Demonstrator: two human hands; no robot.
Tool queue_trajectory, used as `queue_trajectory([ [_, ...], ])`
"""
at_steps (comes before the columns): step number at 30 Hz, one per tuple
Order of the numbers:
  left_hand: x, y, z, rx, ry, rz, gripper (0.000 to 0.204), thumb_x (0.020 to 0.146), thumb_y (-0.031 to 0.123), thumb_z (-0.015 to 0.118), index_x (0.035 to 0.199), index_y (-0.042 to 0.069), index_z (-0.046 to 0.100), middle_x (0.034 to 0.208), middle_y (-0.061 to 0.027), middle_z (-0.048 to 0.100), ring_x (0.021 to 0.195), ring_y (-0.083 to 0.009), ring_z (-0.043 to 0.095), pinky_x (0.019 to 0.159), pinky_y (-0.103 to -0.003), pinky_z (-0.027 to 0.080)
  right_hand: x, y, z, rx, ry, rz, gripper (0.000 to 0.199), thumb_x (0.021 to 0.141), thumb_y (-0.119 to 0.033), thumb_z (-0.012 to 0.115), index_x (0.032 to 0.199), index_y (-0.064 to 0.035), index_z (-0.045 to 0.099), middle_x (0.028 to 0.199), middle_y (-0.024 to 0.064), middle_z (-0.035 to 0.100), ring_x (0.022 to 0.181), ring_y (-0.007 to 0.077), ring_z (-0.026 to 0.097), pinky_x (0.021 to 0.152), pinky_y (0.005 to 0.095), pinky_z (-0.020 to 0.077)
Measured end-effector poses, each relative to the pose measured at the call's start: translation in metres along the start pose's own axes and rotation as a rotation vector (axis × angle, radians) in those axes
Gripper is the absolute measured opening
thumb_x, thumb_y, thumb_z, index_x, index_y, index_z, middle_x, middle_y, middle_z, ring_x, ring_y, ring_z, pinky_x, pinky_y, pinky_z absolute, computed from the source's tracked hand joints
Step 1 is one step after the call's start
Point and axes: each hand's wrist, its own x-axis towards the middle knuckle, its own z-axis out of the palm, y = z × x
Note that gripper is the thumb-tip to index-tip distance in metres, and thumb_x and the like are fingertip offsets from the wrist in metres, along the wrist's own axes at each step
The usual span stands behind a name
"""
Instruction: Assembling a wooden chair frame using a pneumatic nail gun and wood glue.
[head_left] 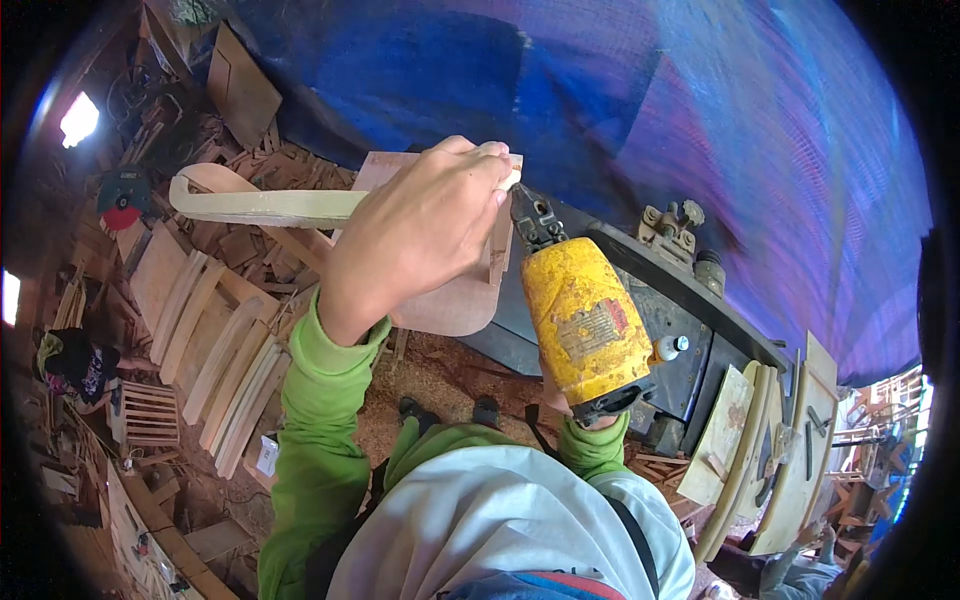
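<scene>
My left hand (430,220) is closed around one end of a pale curved wooden piece (270,206), which reaches out to the left and bends into a hook. Beneath that hand lies a flat wooden board (455,308) with rounded corners. A worn yellow nail gun (590,315) stands to the right, its dark nose close to the wood by my left fingertips. Whether the nose touches the wood I cannot tell. My right hand (600,420) is at the tool's near end, gripping it from below, most of its fingers hidden by the yellow body.
A dark metal machine table (660,350) with a small bottle (672,347) extends to the right. Curved wooden parts (215,350) lie at left, more boards (745,465) at right. A blue tarp (590,90) hangs behind. Another person (85,365) is at far left; wood scraps cover the floor.
</scene>
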Motion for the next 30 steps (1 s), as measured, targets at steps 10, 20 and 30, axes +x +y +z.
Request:
queue_trajectory([
  [10,0.001,0.002,-0.001,0.041,-0.016,-0.011,0.025,0.088,0.004,0.058,0.107,-0.011,0.062,0.111,-0.0244,0.064,0.097,-0.0378,0.061,0.086,-0.041,0.050,0.009,-0.032,-0.003,0.326,0.013,0.296,0.038,0.088,-0.006,0.063,0.123,0.0099,0.055,0.109,0.0154,0.066,0.095,0.0192,0.067,0.085,0.0318,0.0546],
  [20,-0.003,0.002,-0.003,0.075,-0.031,-0.005,0.024,0.089,0.005,0.057,0.107,-0.010,0.062,0.111,-0.0239,0.064,0.098,-0.0373,0.061,0.088,-0.041,0.050,0.006,-0.032,-0.010,-0.298,-0.097,0.085,0.047,0.081,-0.006,0.071,0.123,0.0053,0.056,0.108,0.0146,0.068,0.096,0.0254,0.068,0.087,0.0340,0.0527],
  [30,0.004,-0.002,0.003,0.082,-0.029,0.026,0.021,0.090,0.006,0.054,0.103,-0.009,0.062,0.107,-0.0218,0.065,0.096,-0.0355,0.061,0.086,-0.041,0.050,0.023,-0.079,0.003,-0.613,-0.116,0.080,0.053,0.078,-0.012,0.074,0.124,0.0032,0.055,0.110,0.0170,0.066,0.099,0.0299,0.068,0.084,0.0347,0.0525],
])
